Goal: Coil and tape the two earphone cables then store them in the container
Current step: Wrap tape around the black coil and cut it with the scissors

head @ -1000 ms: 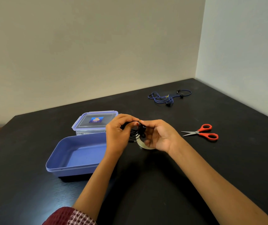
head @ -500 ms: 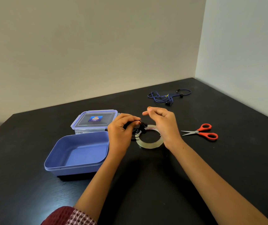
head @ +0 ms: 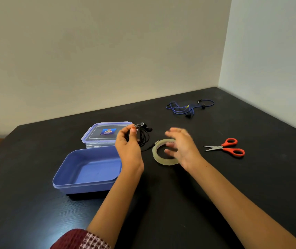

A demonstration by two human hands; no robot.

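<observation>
Black earphone cable (head: 143,136) is coiled, pinched in the left hand (head: 128,148) above the desk (head: 233,194), between container (head: 68,170) and tape roll (head: 156,153). Over the roll the right hand (head: 184,149) hovers, fingers spread, gripping nothing, blurred. Roll lies flat, nearest that hand. Scissors (head: 228,147) further right. Container open beside left wrist. Blue earphone cable (head: 185,109) loose, far side.

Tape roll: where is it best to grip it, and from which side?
Pinch the near rim of the tape roll from above, thumb inside the hole and fingers outside. It lies flat on the table, hole upward, so the wall is open there; the right hand is over its right side.
</observation>
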